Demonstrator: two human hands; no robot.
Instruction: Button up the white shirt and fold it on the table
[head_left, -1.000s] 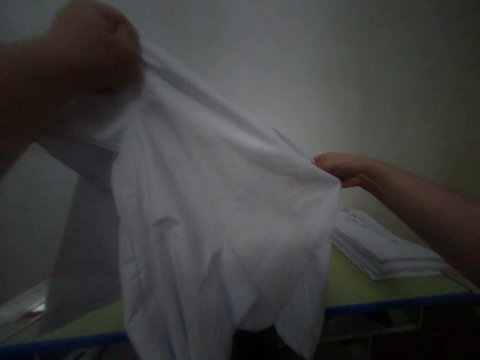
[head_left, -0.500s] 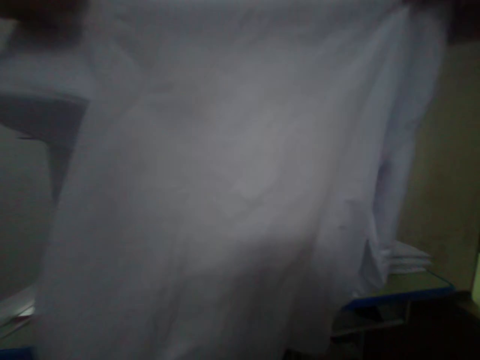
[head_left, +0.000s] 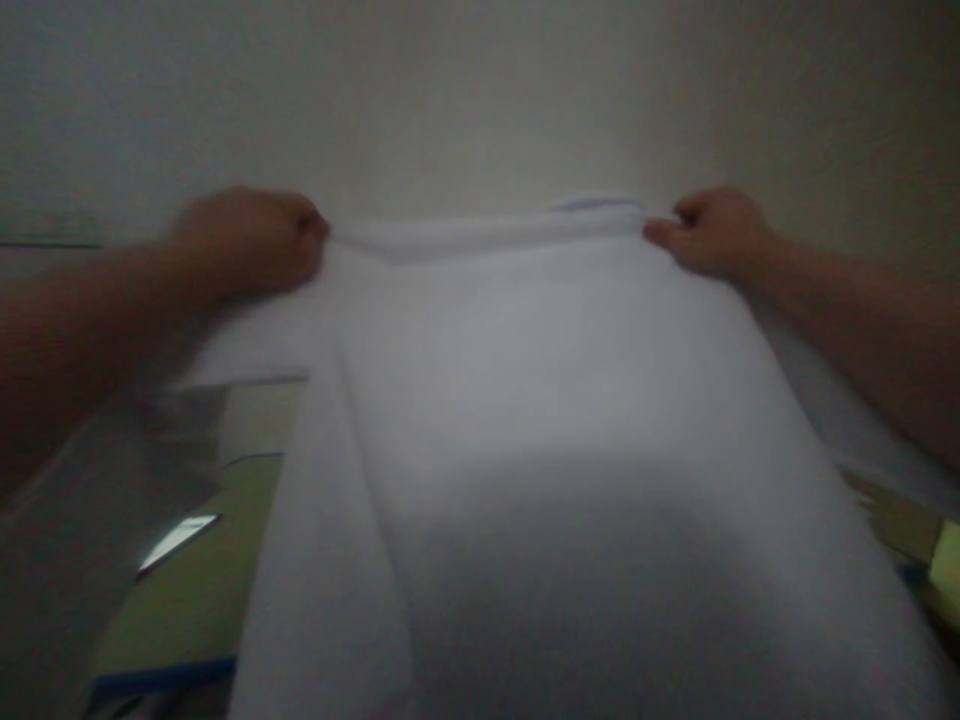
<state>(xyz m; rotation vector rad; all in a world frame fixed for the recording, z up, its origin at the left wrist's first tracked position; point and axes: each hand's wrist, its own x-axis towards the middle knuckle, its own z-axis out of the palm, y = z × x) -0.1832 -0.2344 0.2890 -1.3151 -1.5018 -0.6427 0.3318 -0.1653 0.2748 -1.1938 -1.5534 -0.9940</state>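
Plain pale wall [head_left: 480,90] across the whole background, dim light, and down at the lower left a green bench [head_left: 187,600] with a blue edge [head_left: 161,678] along its near side. Front and centre, a white cloth [head_left: 540,420] is spread wide in the air, held by its top edge and hanging down toward the camera, so broad that it covers most of the bench. Left hand [head_left: 251,240] is at the top left corner of it, blurred, curled into a fist, fingers [head_left: 304,225] closed tight on the fabric. Right hand [head_left: 712,232] is over at the top right corner, level with the left, and its fingers [head_left: 664,232] are pinched narrow on the edge. Between the two hands the top edge runs nearly straight, rolled over into a thick band, with a small fold poking up near the right hand. One side flap of the cloth droops below the left hand, and another trails under the right forearm. On the bench, left of the hanging cloth, a bright pale strip [head_left: 178,540] lies flat, too blurred to tell what it is. Far right, a sliver of green bench shows past the cloth.
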